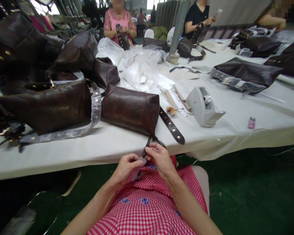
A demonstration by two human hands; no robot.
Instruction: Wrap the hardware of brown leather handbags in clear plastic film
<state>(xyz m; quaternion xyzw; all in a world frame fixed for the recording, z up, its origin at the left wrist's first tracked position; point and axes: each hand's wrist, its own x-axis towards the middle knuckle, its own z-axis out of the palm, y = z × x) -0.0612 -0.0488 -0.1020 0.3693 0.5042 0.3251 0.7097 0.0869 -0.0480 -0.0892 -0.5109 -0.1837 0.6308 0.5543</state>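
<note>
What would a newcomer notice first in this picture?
The dark leather bags heaped at left on the table likely catch the eye first. Next comes the pale tape dispenser, right of centre. Below, over a red checked apron, the right hand pinches a dark strap beside the left hand.

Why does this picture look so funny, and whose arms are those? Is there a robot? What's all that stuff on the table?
There's no robot here! A person in a red checked apron wears a camera on their head, looking forward and down, so you see their own two arms. The left hand pinches a thin pale piece; I can't tell exactly what it is. The right hand holds a narrow dark strap. On the white-covered table lie dark brown bags, a studded strap, a tape dispenser and a small pink tool. Other people are across the table.
</note>
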